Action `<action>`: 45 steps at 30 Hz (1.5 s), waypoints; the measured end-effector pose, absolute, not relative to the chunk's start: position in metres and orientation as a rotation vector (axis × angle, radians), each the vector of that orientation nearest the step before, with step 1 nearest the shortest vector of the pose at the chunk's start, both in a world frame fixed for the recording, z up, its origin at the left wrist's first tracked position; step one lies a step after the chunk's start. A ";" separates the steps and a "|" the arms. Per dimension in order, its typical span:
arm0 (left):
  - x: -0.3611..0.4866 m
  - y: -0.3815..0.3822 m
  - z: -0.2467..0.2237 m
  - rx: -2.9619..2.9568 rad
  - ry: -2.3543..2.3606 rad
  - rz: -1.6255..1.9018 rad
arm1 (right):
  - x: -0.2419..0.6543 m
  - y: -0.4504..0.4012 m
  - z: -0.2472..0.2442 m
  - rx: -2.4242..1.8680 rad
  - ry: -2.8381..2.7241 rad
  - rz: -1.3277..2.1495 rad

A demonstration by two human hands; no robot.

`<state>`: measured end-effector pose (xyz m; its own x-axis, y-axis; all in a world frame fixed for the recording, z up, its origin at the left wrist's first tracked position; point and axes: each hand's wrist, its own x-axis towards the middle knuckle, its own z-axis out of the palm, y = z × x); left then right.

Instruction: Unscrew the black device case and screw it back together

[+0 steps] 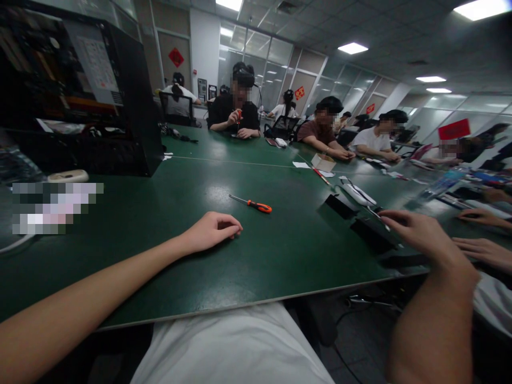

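My left hand (212, 232) rests on the green table (280, 266), its fingers loosely curled in and the thumb against them, with nothing visible in it. Beyond its fingertips lies a screwdriver (260, 206) with an orange and black handle, its shaft pointing left. On the right, my right hand (418, 232) has its fingertips closed at a thin pale item that I cannot make out. Black box-like pieces (374, 234) lie beside those fingers, and a white elongated object (357, 192) is just beyond them.
An open computer case (132, 101) stands at the left, near a pale oval object (68, 176). A small open box (323, 161) sits farther back. Several people are around the table; another person's hands (486, 253) rest close on the right. The table's front edge (256, 300) is near my lap.
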<state>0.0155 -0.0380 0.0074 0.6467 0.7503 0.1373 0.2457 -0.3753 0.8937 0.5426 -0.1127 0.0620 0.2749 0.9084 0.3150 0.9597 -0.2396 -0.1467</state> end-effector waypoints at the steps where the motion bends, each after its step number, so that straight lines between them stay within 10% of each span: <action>1: 0.016 -0.038 0.008 1.933 0.783 0.677 | 0.541 -0.112 0.069 -2.253 -1.639 -0.230; 27: 0.016 -0.037 0.005 1.953 0.785 0.672 | 0.538 -0.075 0.039 -2.125 -1.602 -0.089; 45: 0.017 -0.038 0.006 1.948 0.771 0.692 | 0.493 0.022 0.103 -2.315 -2.365 0.409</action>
